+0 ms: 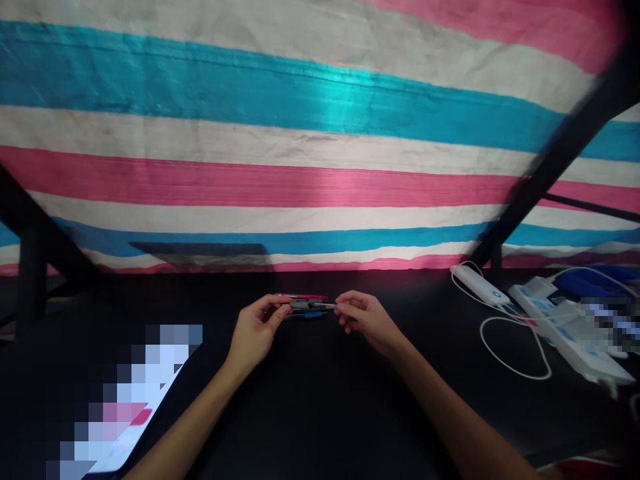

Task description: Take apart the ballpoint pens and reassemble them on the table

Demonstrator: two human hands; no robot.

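The left hand (256, 328) and right hand (366, 320) each pinch one end of a grey pen (309, 305), fingers closed, probably to keep it level above the black surface (320, 400). A pink pen (305, 296) and a blue pen (313, 315) sit between the fingertips.

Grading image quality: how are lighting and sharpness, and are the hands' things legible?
Head view: glare on the tarp, its stripes bowed by the lens, the table very dark, the beam at right smeared, pixelated patches at both lower sides. Left hand and right hand pinch pens, small and soft.
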